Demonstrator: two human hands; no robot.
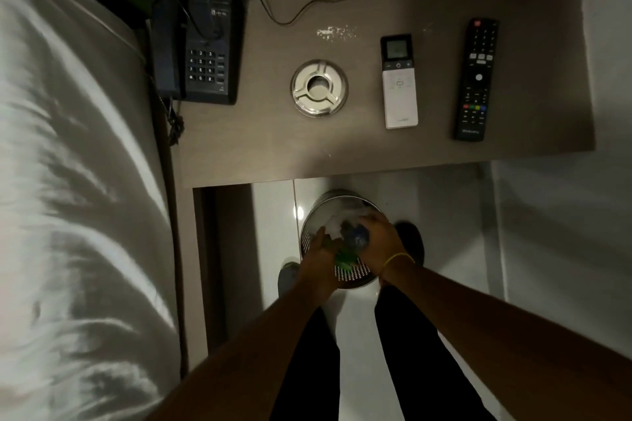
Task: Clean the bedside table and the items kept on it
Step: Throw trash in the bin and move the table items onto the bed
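Both hands in bin (355, 275) | left hand (316, 258), right hand (376, 243) grips holding trash | bedside table (260, 147) front edge bare

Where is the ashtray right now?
Head view: the ashtray sits mid-table, between the phone on its left and the white remote on its right.
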